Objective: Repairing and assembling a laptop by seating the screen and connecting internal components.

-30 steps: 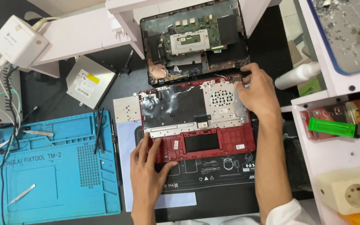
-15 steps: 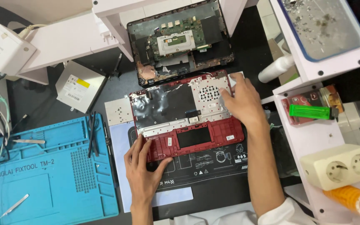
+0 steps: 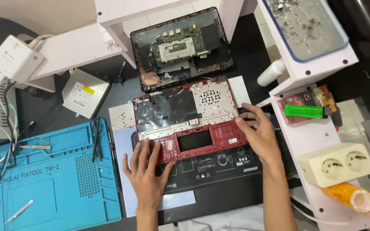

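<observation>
The left hand [image 3: 147,171] is pressed flat, fingers spread, on the red laptop palmrest cover [image 3: 189,119]; its right edge is gripped by the right hand [image 3: 258,130]. Lying on the black mat [image 3: 219,171], the thin plastic could be cracked if flexed.

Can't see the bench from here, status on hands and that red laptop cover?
Left hand flat on red cover front edge. Right hand at its right edge. Tweezers lie left, apart.
</observation>
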